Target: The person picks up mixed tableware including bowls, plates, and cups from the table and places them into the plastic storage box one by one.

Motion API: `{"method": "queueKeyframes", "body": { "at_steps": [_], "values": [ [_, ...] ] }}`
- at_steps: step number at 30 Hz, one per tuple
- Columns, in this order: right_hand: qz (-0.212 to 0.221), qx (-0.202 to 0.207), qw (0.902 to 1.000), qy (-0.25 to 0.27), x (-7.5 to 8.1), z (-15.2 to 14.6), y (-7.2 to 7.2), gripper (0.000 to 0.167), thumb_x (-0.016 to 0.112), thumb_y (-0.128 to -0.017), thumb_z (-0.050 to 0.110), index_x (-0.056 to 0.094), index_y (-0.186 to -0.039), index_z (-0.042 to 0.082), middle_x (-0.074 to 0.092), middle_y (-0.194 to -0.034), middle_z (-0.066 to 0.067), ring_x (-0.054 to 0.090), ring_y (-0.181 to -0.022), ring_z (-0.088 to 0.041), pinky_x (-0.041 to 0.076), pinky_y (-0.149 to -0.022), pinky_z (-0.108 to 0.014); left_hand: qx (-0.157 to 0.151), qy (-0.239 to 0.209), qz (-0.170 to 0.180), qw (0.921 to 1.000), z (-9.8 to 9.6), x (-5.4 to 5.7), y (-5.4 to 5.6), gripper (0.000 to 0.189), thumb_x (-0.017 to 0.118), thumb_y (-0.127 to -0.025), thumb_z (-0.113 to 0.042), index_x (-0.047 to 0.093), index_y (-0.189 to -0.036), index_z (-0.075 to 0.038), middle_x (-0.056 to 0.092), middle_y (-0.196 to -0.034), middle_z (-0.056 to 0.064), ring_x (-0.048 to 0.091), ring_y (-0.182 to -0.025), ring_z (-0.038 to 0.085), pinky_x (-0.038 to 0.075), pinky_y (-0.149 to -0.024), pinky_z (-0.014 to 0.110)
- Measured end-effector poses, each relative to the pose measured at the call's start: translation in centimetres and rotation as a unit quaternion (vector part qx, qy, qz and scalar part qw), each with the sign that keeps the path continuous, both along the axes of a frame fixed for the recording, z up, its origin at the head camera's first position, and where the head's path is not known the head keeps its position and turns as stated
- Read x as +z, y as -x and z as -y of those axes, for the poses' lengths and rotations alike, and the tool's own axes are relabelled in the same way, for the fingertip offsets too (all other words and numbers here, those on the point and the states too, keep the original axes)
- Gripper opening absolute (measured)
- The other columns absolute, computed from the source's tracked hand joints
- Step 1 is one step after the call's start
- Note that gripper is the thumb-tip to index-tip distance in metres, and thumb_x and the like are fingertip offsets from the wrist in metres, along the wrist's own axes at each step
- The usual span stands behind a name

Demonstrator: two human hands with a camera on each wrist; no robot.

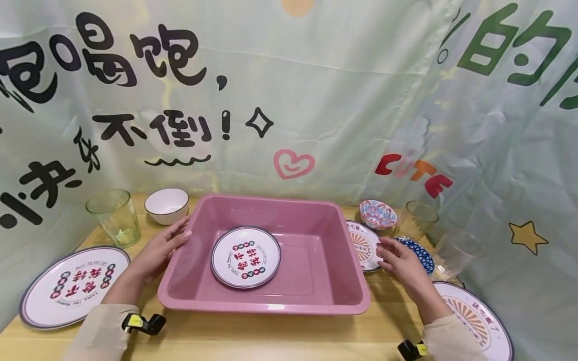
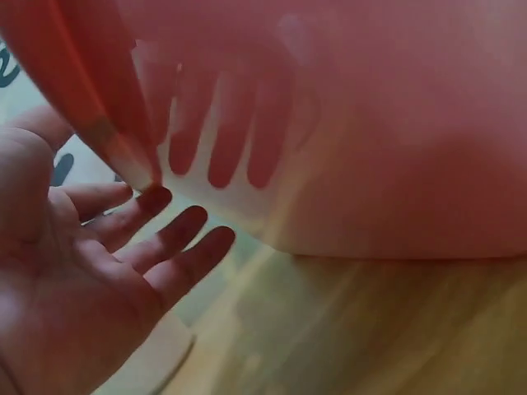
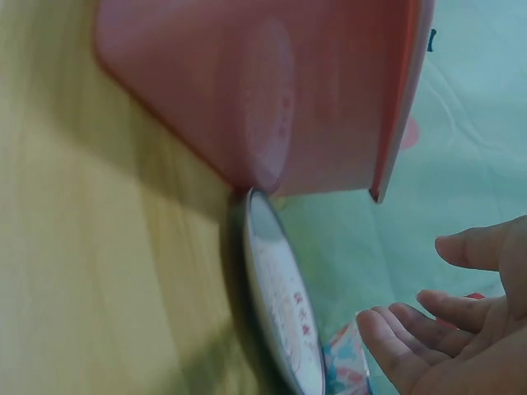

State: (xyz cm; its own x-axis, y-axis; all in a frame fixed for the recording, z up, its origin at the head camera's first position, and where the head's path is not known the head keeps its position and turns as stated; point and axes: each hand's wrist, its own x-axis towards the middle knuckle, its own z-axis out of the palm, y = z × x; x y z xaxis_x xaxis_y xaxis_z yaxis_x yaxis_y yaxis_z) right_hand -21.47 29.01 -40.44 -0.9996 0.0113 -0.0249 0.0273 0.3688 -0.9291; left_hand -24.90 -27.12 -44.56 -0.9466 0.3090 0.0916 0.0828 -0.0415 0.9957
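Note:
A pink plastic basin (image 1: 298,304) stands in the middle of the wooden table, with a white dark-rimmed plate (image 1: 246,257) lying inside it on the left. My left hand (image 1: 155,250) is at the basin's left side, its fingers loosely extended by the rim. In the left wrist view, the fingertips are close to the basin's outer wall; whether they touch it I cannot tell. To the right of the basin, my right hand (image 1: 404,265) hovers near a small white plate (image 1: 363,246), fingers relaxed and apart. Nothing is between thumb and fingers in the right wrist view.
At left are a large white plate (image 1: 77,287), a green glass (image 1: 118,220) and a white bowl (image 1: 167,205). At right stand a patterned bowl (image 1: 378,214), an amber glass (image 1: 417,219), a blue patterned dish (image 1: 417,254), a clear cup (image 1: 453,253) and another plate (image 1: 474,321). Printed cloth hangs behind.

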Motion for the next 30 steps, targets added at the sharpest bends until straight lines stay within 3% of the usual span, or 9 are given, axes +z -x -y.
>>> {"method": "queueKeyframes", "body": {
  "at_steps": [7, 15, 23, 30],
  "values": [
    [0.013, 0.007, 0.999, -0.041, -0.6, -1.2, -0.5, 0.052, 0.051, -0.103, 0.017, 0.035, -0.141, -0.016, 0.047, -0.135, -0.034, 0.061, -0.106, -0.019, 0.054, -0.089, -0.033, 0.018, -0.025, -0.003, 0.9995, -0.5, -0.6, -0.3, 0.061, 0.047, -0.105, -0.021, 0.017, -0.157, -0.013, 0.022, -0.155, 0.026, 0.055, -0.12, 0.025, 0.05, -0.094, 0.042],
    [0.055, 0.014, 0.9955, -0.075, -1.0, -2.0, -0.6, 0.047, 0.051, -0.102, 0.014, 0.042, -0.134, -0.02, 0.063, -0.115, -0.025, 0.067, -0.09, -0.018, 0.057, -0.078, -0.031, 0.025, -0.023, 0.011, 0.9994, -0.5, -0.6, -0.3, 0.062, 0.047, -0.105, -0.025, 0.017, -0.158, -0.016, 0.021, -0.155, 0.027, 0.053, -0.123, 0.02, 0.049, -0.096, 0.037],
    [0.097, 0.024, 0.9947, -0.025, -2.4, -2.9, -0.9, 0.044, 0.05, -0.102, 0.012, 0.044, -0.128, -0.023, 0.068, -0.107, -0.019, 0.068, -0.086, -0.018, 0.058, -0.075, -0.03, 0.018, -0.043, 0.024, 0.9986, -0.6, -0.8, -0.6, 0.06, 0.045, -0.106, -0.027, 0.016, -0.158, -0.02, 0.025, -0.155, 0.023, 0.048, -0.128, 0.024, 0.046, -0.1, 0.038],
    [0.123, 0.065, 0.9897, 0.035, -3.2, -3.2, -1.1, 0.039, 0.049, -0.101, 0.007, 0.045, -0.125, -0.024, 0.07, -0.101, -0.016, 0.069, -0.086, -0.019, 0.058, -0.077, -0.032, 0.014, -0.059, 0.032, 0.9977, -0.8, -0.7, -0.6, 0.059, 0.044, -0.106, -0.029, 0.016, -0.158, -0.024, 0.022, -0.156, 0.023, 0.041, -0.133, 0.027, 0.044, -0.102, 0.038]
  ]
}}
